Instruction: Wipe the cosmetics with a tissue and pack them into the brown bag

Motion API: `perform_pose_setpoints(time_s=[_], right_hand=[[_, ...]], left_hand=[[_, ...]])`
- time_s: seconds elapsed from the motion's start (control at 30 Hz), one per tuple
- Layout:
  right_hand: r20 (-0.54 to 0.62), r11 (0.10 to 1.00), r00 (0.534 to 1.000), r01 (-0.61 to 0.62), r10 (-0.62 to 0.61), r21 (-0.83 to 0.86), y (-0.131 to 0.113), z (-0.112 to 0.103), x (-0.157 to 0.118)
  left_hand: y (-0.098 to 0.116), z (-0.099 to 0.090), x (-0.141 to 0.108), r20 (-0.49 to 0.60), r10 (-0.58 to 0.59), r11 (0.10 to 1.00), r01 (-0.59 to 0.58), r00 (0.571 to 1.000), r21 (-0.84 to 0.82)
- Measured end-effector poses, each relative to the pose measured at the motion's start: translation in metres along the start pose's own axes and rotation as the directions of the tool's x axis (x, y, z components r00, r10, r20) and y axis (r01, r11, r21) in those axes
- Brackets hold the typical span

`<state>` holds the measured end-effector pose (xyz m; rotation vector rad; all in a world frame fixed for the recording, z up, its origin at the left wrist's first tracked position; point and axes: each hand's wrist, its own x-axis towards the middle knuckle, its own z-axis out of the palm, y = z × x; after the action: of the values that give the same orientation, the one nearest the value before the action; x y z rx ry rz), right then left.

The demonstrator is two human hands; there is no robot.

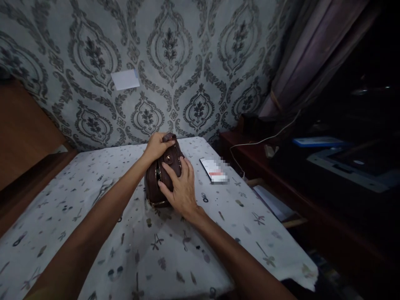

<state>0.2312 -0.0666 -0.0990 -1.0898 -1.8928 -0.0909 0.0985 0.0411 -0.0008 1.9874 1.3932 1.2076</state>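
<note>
A dark brown leather-like bag with gold-coloured zips stands on the patterned white sheet, a zipped opening partly parted on its left side. My left hand grips the far end of the bag near its strap, thumb laid across the top. Over the near right part rests my right hand, its fingers curved around the bag, with thumb and forefinger beside the parted zip. Whether the right fingertips pinch the zip edge is hard to make out. To the right lies a phone with its screen lit and partly blurred.
The bed-like surface wears a white printed sheet. Behind it rises a wallpapered wall bearing a white card. A wooden board borders the left. At right are a white cable, a curtain and a dark red ledge.
</note>
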Motion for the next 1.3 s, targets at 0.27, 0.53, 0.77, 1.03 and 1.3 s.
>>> perform_pose_setpoints(time_s=[0.27,0.53,0.77,1.03,1.3], right_hand=[[0.003,1.0,1.0,-0.011,0.011,-0.018,0.001,0.005,-0.002],[0.057,0.997,0.998,0.025,-0.021,-0.077,-0.005,0.002,-0.004],[0.092,0.995,0.996,0.003,0.007,-0.099,-0.005,0.0,-0.002],[0.101,0.996,0.995,0.027,-0.019,-0.082,-0.006,-0.003,-0.004],[0.086,0.989,0.992,0.1,-0.091,-0.11,-0.005,-0.004,-0.007]], left_hand=[[0.011,-0.005,-0.012,0.038,0.085,0.994,-0.088,0.996,0.065],[0.01,-0.008,-0.018,0.115,0.106,0.99,-0.115,0.988,0.081],[0.011,-0.014,-0.025,0.175,0.221,0.969,-0.236,0.959,0.068],[-0.021,-0.037,-0.038,-0.112,0.086,0.979,-0.063,0.99,0.195],[-0.021,-0.037,-0.048,-0.186,0.062,0.963,-0.009,0.981,0.271]])
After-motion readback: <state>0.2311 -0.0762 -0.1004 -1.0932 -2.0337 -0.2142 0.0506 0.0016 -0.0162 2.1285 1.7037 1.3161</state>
